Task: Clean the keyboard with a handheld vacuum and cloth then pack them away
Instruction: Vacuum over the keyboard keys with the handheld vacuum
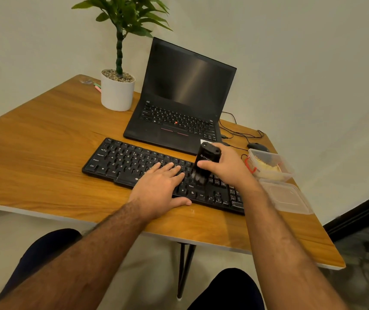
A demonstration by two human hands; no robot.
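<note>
Keyboard point(156, 171) lies mid-frame on the table point(44, 153), laptop point(179, 104) directly behind it, potted plant point(117, 90) upper left of the laptop, mouse point(257, 147), open container point(270, 164) and lid point(287, 198) at right.

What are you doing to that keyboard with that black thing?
A person is cleaning the black keyboard on the wooden table. The right hand grips a small black handheld vacuum, nozzle down on the keys near the right side. The left hand lies flat on the keys, holding the keyboard steady. Beside it sits an open clear plastic box with a yellowish cloth inside, and its lid lies nearer the person. The cloth hasn't come out yet.
</note>
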